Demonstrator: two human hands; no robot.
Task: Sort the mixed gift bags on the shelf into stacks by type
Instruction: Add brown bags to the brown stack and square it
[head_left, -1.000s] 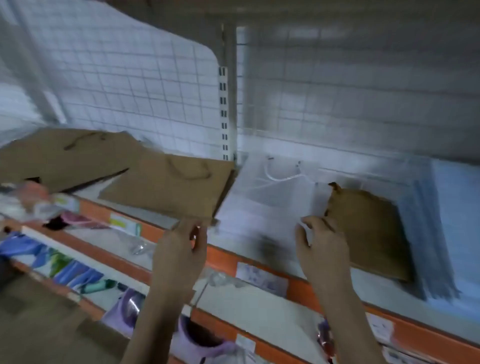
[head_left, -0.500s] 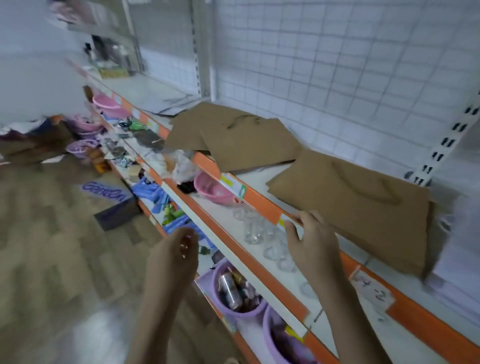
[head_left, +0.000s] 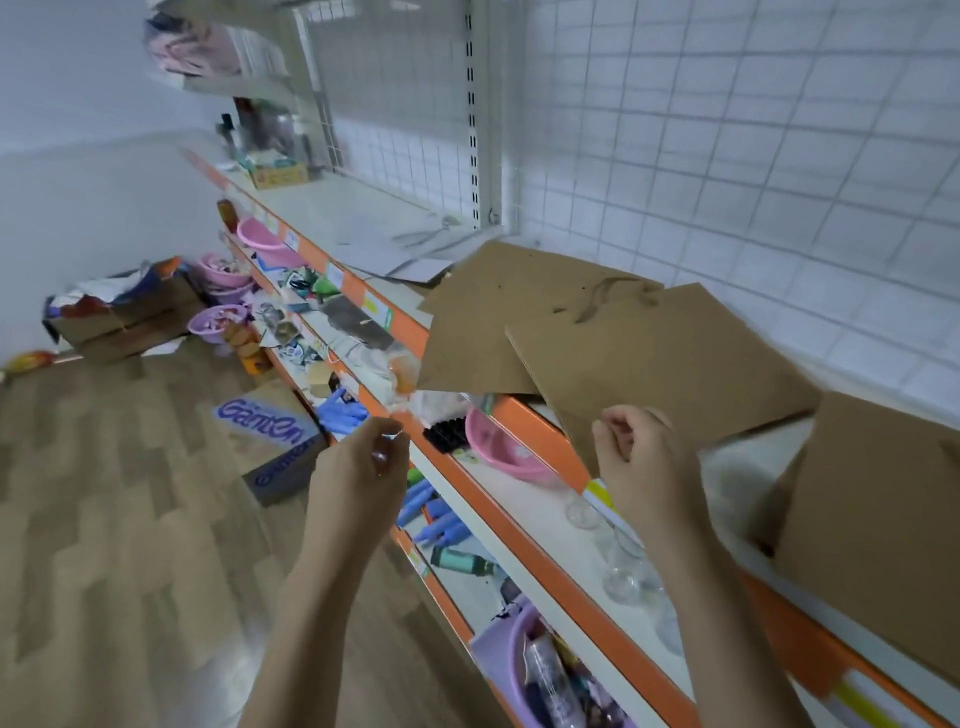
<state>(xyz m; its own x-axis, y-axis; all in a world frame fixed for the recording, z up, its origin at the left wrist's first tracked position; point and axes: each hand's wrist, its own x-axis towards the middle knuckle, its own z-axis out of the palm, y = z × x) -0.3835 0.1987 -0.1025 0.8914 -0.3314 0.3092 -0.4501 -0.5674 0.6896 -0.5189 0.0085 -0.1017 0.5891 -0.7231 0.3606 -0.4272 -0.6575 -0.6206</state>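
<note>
On the shelf (head_left: 748, 462) at one o'clock, brown gift bags (head_left: 660, 358) overlap, the nearest overhanging the edge. The right hand (head_left: 644, 462) curls at its corner (grip on it unclear); the left hand (head_left: 358, 467) shows a loosely curled, empty grip. A one-cornered tug could spill the pile.

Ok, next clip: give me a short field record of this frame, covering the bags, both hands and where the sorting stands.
setting: shop shelving with orange edges
top shelf: three flat brown paper bags
far brown bag: partly under the middle brown bag
near brown bag: apart, at the right
left hand: fingers curled, in the air off the shelf; contents unclear
right hand: fingers curled at the middle brown bag's near corner; grip unclear
lower shelf: pink basin, clear glasses
sorting: brown bags not yet in one squared stack
</note>
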